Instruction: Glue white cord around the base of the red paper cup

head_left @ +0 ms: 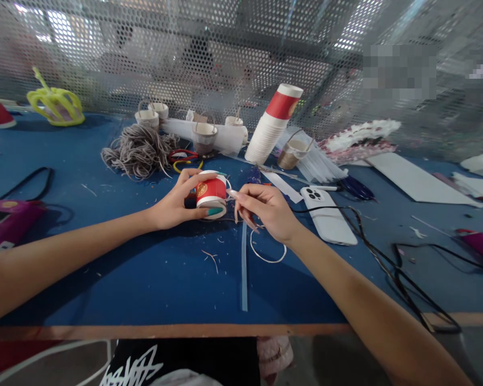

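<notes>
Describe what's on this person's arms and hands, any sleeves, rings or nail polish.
Both forearms are bare, with no sleeves, watch or bracelets in view. The left hand has a thumbnail painted teal. The right hand has long nails, pale and glossy at the tip that shows. No rings can be made out on either hand.
</notes>
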A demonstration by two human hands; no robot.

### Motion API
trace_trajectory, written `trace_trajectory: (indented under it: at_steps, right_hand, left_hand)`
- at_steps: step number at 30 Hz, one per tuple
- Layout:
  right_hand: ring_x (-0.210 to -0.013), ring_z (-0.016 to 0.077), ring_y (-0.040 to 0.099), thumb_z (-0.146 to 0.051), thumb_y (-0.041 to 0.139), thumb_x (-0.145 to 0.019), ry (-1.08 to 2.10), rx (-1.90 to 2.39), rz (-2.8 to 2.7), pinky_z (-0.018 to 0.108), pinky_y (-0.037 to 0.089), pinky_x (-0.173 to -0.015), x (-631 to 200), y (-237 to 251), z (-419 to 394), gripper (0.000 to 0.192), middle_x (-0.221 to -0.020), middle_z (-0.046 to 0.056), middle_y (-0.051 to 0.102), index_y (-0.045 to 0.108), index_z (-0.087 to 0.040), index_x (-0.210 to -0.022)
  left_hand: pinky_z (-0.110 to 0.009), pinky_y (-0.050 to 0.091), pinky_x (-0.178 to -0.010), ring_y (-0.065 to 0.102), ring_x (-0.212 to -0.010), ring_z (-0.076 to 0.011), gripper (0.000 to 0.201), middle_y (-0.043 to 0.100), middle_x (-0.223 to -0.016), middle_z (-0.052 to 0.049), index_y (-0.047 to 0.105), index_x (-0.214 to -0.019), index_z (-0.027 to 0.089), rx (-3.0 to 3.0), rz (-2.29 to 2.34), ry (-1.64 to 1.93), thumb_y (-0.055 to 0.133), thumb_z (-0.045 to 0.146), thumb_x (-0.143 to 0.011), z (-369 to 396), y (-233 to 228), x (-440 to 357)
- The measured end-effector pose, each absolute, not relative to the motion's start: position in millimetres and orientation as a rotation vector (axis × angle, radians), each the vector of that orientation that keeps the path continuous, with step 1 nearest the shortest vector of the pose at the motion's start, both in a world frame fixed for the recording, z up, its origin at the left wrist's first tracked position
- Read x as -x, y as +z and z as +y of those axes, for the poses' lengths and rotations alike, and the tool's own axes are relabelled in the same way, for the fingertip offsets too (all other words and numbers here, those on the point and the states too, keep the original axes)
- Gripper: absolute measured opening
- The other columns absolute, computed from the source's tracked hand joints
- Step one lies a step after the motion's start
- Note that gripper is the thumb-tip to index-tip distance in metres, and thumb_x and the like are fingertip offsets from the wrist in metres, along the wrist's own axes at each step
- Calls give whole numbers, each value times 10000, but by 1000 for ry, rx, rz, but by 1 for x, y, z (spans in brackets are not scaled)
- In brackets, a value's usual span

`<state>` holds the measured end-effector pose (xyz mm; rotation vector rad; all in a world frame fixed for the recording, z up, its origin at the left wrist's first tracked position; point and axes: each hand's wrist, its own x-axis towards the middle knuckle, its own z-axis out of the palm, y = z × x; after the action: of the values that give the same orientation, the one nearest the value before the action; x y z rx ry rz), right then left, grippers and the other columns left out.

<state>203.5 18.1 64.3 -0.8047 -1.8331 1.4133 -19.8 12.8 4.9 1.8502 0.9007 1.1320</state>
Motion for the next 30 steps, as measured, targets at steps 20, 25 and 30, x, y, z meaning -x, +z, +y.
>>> trace_trajectory:
  at_steps: [20,25,30]
  right_hand:
    - [-275,32,353,-424,669,-859,1379,897,-1866,219,236,-331,-206,57,22,398,-381,-78,495,548,-197,-555]
    - [-326,54,383,-434,635,-873,1292,959,-1942,236,283,-375,-205,56,22,395,-404,-75,471,501,-210,-576]
    - [-541,134,547,-344,542,-894,746,1074,-2030,296,451,-552,-208,45,23,191,-601,-23,570,517,-219,-752]
  left_hand:
    - [-523,507,-1066,394,-1339,-339,630,350,-1316,-70,544,-1329,337,-1833,886,1143,782,312,-746,11,7,20]
    - [-514,500,-1074,410,-1326,-333,623,347,-1320,-75,539,-1335,326,-1830,870,1123,773,316,-758,11,7,20]
    - [-534,469,-1095,406,-1335,-340,639,333,-1323,-78,520,-1356,322,-1814,909,1105,768,358,-768,12,6,21]
